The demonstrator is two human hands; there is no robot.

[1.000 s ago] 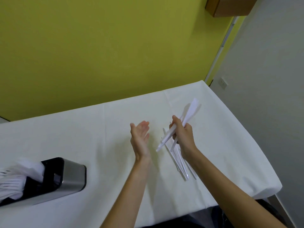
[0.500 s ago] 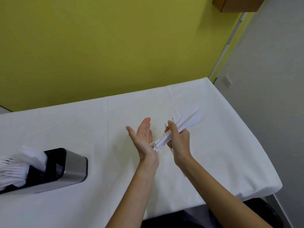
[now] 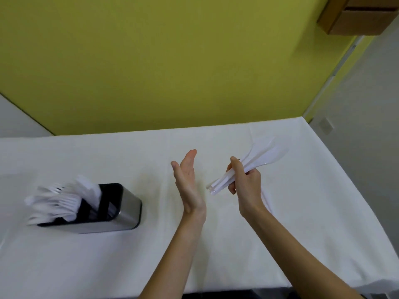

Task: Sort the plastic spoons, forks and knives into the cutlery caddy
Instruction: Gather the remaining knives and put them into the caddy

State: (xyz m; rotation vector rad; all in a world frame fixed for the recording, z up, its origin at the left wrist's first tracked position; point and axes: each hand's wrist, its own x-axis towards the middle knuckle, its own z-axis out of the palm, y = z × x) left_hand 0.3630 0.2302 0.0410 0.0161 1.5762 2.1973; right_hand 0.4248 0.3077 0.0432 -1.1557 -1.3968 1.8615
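My right hand [image 3: 245, 183] grips a bundle of white plastic spoons [image 3: 257, 158] above the table, bowls pointing up and to the right, handle ends toward my left palm. My left hand [image 3: 189, 180] is held upright with straight fingers, palm facing the handle ends, a small gap between them. The cutlery caddy [image 3: 116, 212], black inside with a steel wall, stands at the left and holds several white plastic forks and other cutlery [image 3: 62, 197]. A few white pieces [image 3: 266, 200] lie on the cloth behind my right wrist, partly hidden.
The table is covered with a white cloth [image 3: 108, 266]. Its right edge drops off near a grey wall. A yellow wall runs behind the far edge. A wooden box [image 3: 356, 16] hangs at the top right.
The handle ends touched my left palm half a second ago; now there is a gap. The view has shifted left, bringing the caddy further into view.
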